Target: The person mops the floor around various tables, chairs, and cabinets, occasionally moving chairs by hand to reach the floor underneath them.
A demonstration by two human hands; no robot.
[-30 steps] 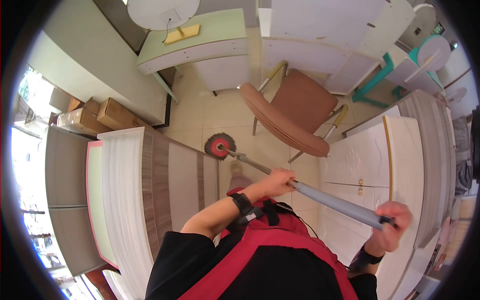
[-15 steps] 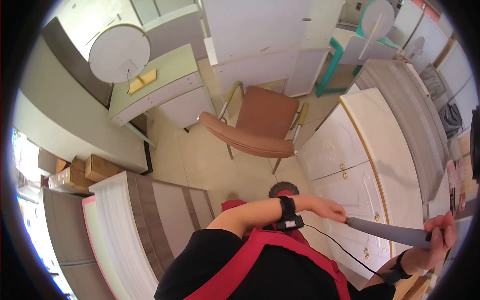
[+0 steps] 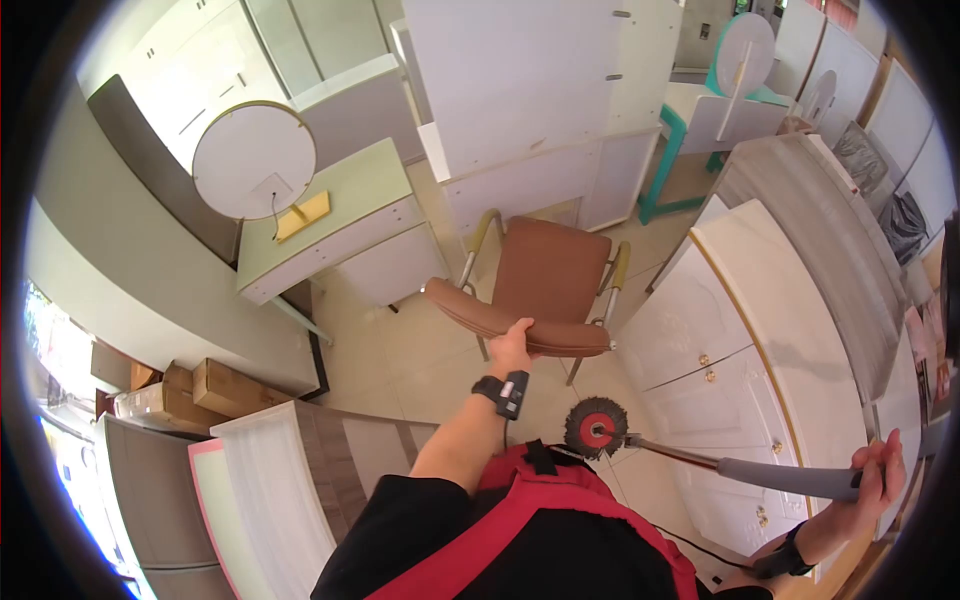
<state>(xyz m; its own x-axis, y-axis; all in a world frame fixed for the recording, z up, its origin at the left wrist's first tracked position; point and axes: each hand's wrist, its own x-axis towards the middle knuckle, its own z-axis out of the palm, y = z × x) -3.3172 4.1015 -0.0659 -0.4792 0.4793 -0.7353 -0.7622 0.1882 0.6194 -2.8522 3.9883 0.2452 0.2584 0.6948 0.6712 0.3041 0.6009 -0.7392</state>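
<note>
The brown chair has metal legs and armrests with yellowish pads. My left hand is closed over the top edge of its backrest. At the lower right, my right hand wraps round the end of a grey-gripped pole. That pole runs left to a round dark-bristled brush head with a red centre, low in front of my body. Both wrists carry black straps, and the left one bears a small black device.
A green-topped desk with a round mirror stands at the left. White cabinets line the right. Cardboard boxes and a grey-striped cabinet are at the lower left. A teal-legged table is behind.
My left hand has left the pole and moved up and left onto the chair's backrest. The brush head and metal shaft now show. My right hand remains at the pole's end.
</note>
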